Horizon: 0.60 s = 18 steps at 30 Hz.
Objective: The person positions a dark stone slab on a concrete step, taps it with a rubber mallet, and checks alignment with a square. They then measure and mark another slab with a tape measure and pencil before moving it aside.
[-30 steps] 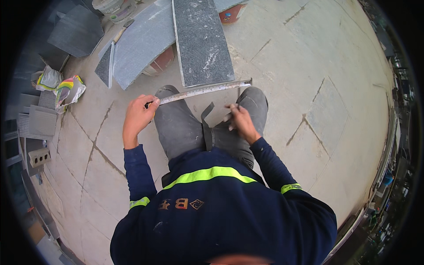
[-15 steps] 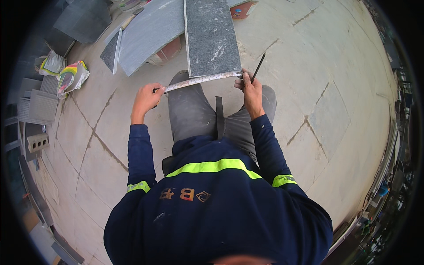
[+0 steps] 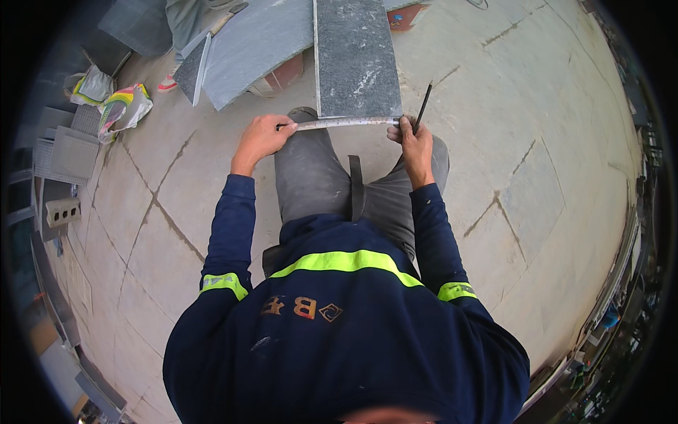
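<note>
A long dark grey stone slab [image 3: 357, 63] points toward me, its near end just beyond my knees. Along that near edge a white tape measure [image 3: 346, 123] is stretched, nearly level. My left hand [image 3: 265, 138] is closed around the tape's left part, past the slab's left corner. At the right corner, my right hand [image 3: 415, 147] pinches the tape's other end against the slab. A thin dark pencil [image 3: 425, 104] also sticks up from the right hand's fingers. The fingertips partly hide both tape ends.
Under and left of the slab lies a broad grey sheet [image 3: 261, 46], with a hammer-like tool [image 3: 229, 18] on it. Opened bags [image 3: 123, 113], tiles [image 3: 74, 152] and a holed block [image 3: 63, 210] stand at left. Another person's leg [image 3: 185, 25] shows at upper left.
My left hand has moved up and right, nearer the slab, so the tape lies more level along its edge. A person's leg and shoe have come into view at upper left.
</note>
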Motion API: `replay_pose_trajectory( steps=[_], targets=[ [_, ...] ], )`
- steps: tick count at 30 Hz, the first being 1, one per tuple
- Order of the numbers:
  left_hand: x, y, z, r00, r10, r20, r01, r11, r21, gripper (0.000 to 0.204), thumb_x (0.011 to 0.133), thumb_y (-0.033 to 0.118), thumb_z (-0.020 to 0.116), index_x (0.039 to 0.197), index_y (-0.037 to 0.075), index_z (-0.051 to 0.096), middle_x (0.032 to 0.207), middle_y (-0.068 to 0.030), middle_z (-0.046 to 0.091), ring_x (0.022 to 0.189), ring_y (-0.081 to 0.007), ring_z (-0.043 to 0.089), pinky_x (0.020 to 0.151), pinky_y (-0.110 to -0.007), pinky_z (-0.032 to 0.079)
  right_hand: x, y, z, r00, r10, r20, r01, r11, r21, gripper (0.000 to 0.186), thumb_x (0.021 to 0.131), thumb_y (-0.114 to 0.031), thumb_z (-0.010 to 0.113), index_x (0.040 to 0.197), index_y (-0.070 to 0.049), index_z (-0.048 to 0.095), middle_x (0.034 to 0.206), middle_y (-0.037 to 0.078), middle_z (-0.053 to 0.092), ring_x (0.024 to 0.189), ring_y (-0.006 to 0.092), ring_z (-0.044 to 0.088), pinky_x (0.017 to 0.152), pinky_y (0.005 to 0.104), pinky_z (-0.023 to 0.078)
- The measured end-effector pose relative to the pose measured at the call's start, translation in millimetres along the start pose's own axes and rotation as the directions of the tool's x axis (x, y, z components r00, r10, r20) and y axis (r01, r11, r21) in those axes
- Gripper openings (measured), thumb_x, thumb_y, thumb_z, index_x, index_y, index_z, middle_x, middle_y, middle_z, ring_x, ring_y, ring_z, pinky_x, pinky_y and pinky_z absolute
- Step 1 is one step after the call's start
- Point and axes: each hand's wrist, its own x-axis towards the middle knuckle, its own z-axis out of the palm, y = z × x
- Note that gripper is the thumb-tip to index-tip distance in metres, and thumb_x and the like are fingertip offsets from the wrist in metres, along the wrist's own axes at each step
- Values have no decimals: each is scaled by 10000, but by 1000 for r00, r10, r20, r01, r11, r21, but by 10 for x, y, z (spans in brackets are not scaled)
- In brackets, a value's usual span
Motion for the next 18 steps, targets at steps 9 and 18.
replay_pose_trajectory(
  steps=[9, 18],
  targets=[
    [92, 301, 97, 999, 35, 41, -37, 998, 59, 386, 1048, 380, 652, 1238, 96, 833, 1227, -168, 814, 1169, -403, 749, 997, -481, 574, -17, 44, 15, 999, 31, 17, -31, 1000, 3, 385, 1152, -209, 624, 1321, 136, 645, 1044, 142, 754, 902, 220, 796, 830, 331, 671],
    [254, 304, 203, 990, 107, 87, -109, 994, 22, 394, 1044, 374, 658, 1190, 46, 820, 1000, -197, 791, 887, -343, 754, 834, -449, 568, 35, 86, -108, 999, 42, 9, -42, 999, 12, 387, 1152, -157, 617, 1378, 157, 617, 1079, 152, 765, 914, 210, 790, 829, 322, 667]
  ],
)
